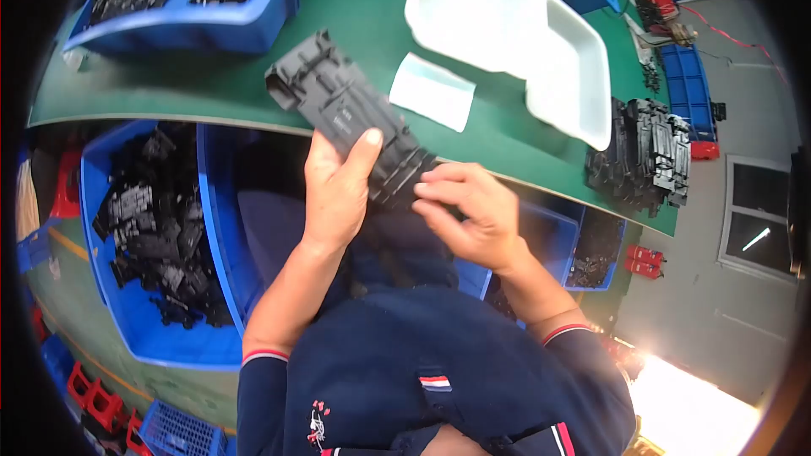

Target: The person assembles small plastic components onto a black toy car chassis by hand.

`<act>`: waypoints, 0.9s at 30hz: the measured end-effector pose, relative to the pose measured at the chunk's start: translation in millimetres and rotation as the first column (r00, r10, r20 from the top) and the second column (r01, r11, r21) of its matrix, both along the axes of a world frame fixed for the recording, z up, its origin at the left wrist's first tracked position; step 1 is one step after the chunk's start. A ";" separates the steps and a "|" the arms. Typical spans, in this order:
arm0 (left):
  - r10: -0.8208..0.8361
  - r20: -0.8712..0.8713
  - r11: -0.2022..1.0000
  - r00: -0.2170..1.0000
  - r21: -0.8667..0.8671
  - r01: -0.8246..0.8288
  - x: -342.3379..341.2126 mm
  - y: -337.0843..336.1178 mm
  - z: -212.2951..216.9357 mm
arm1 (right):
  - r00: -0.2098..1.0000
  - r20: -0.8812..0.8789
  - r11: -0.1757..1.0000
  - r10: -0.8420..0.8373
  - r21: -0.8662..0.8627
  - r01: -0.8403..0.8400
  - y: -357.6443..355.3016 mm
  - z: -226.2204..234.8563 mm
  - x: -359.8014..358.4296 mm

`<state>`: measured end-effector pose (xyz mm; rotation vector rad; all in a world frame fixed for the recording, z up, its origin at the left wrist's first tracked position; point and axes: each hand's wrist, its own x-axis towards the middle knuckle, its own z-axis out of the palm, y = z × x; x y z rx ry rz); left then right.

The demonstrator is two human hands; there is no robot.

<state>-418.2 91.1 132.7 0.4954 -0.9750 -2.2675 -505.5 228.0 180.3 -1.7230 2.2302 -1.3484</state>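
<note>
Centre of frame: left hand [336,194] wrapped around the near end of a long black plastic housing [346,114], thumb laid flat along its ribbed top face. The part slants from the hands toward upper left, over the edge of the green bench [355,8]. Right hand [469,215] meets its near end from the right, fingers curled together, fingertips pinching the part's edge. Upper right: two white trays [507,25] side by side on the bench, a pale flat sheet [432,91] just left of them. Right edge: stack of black parts [642,156]. Upper left: blue bin [194,0] of black pieces; lower left, under the bench, a second blue crate [152,228] likewise filled.
</note>
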 end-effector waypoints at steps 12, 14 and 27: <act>-0.251 -0.061 0.955 0.966 0.148 0.257 -10.4 -6.4 -11.1 | 0.956 -0.143 0.751 -0.256 0.594 0.289 -71.6 30.0 -178.2; -0.259 -0.058 0.953 0.964 0.143 0.265 -10.2 -8.0 -13.5 | 0.951 -0.215 0.585 -0.221 0.752 0.305 -92.4 31.3 -183.1; -0.242 -0.029 0.958 0.970 0.150 0.243 -13.8 -7.7 -11.6 | 0.986 0.044 0.489 -0.161 0.871 0.041 -124.5 20.0 -186.5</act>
